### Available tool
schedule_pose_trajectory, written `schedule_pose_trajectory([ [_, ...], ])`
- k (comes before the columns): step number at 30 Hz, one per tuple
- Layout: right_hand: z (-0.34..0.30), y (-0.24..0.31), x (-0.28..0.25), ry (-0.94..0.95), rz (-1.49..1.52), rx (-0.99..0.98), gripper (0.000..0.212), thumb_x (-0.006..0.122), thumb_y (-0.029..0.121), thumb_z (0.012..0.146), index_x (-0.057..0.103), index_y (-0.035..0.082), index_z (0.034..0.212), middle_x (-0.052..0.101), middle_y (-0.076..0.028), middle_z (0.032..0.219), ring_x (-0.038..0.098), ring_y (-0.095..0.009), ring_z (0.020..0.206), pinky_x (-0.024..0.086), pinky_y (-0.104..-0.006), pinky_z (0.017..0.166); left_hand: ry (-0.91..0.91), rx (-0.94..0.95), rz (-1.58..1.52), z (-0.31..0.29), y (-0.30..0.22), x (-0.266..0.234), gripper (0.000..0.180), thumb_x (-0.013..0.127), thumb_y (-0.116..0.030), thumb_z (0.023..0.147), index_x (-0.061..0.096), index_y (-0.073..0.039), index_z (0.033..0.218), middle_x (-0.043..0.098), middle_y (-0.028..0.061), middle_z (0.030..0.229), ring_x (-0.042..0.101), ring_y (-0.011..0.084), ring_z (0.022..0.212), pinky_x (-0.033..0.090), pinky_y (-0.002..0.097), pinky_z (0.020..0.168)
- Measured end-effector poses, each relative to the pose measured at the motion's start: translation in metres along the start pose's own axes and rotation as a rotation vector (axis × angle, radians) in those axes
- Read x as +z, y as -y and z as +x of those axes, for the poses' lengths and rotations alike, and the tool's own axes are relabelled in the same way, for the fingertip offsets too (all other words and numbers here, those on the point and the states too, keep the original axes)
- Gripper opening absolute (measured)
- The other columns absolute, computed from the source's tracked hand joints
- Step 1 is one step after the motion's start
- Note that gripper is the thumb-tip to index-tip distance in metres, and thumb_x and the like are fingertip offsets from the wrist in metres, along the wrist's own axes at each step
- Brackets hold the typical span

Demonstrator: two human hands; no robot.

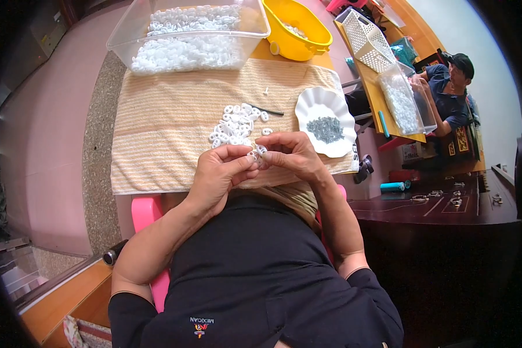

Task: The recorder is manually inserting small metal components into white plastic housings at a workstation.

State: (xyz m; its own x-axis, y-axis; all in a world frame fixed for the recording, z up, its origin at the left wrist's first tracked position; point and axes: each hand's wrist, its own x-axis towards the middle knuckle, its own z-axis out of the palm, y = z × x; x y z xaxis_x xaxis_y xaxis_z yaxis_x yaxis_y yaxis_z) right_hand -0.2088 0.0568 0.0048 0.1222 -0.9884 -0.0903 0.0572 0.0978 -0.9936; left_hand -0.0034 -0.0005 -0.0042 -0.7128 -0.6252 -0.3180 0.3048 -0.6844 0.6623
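Note:
My left hand and my right hand meet near the towel's front edge, thumbs and fingertips pinched on a small white plastic piece with holes. Fingers cover much of it, so its exact kind does not show. Just beyond my fingertips lies a loose pile of similar white pieces. A thin dark rod rests at the pile's far right side. To the right of my right hand, a scalloped white dish holds many small grey bits.
A striped tan towel covers the table. At the back stand a clear bin full of white pieces and a yellow tub. Off to the right, a person sits at another table with a clear bin and a white perforated basket.

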Motion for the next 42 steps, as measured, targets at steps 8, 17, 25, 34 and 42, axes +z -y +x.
schedule_pose_trajectory([
  [8,-0.001,-0.0016,-0.0014,-0.008,0.006,0.012,0.031,0.064,0.002,0.088,0.059,-0.008,0.117,0.068,-0.014,0.099,0.068,-0.019,0.087,0.057,-0.0308,0.078,-0.001,-0.001,-0.012,-0.0003,-0.0009,0.0012,0.016,0.064,-0.002,0.088,0.061,0.004,0.103,0.068,0.0123,0.091,0.067,0.0139,0.076,0.057,0.0236,0.072],
  [17,-0.001,0.0001,-0.0008,-0.008,-0.042,0.011,0.031,0.064,0.002,0.089,0.058,-0.009,0.117,0.068,-0.014,0.098,0.068,-0.019,0.088,0.057,-0.0303,0.078,0.004,0.0,0.009,-0.0009,-0.0003,-0.0003,0.018,0.064,-0.003,0.088,0.061,0.002,0.104,0.067,0.0109,0.092,0.067,0.0157,0.078,0.058,0.0261,0.073],
  [25,-0.0009,-0.0011,-0.0006,0.003,-0.041,0.011,0.03,0.063,0.002,0.089,0.058,-0.009,0.117,0.068,-0.014,0.098,0.068,-0.019,0.088,0.056,-0.0304,0.079,-0.003,-0.009,0.023,-0.0013,-0.0009,0.0006,0.017,0.064,-0.003,0.088,0.061,0.002,0.104,0.067,0.0099,0.091,0.066,0.0151,0.077,0.058,0.026,0.073],
  [34,-0.001,0.0008,0.0012,0.024,-0.005,0.033,0.03,0.064,0.002,0.089,0.059,-0.007,0.117,0.069,-0.013,0.097,0.068,-0.018,0.086,0.056,-0.0284,0.077,0.004,-0.003,0.011,-0.0006,0.0011,-0.0004,0.015,0.064,-0.004,0.088,0.063,0.001,0.103,0.067,0.0087,0.09,0.066,0.0144,0.077,0.057,0.0253,0.073],
  [42,-0.0018,0.0004,0.0041,0.004,0.043,0.054,0.031,0.066,0.001,0.087,0.06,-0.006,0.117,0.069,-0.012,0.097,0.068,-0.017,0.084,0.056,-0.0282,0.077,0.005,0.013,0.005,-0.0007,0.0023,0.0009,0.013,0.066,-0.004,0.087,0.062,0.001,0.099,0.067,0.0084,0.088,0.065,0.0137,0.076,0.056,0.0243,0.071],
])
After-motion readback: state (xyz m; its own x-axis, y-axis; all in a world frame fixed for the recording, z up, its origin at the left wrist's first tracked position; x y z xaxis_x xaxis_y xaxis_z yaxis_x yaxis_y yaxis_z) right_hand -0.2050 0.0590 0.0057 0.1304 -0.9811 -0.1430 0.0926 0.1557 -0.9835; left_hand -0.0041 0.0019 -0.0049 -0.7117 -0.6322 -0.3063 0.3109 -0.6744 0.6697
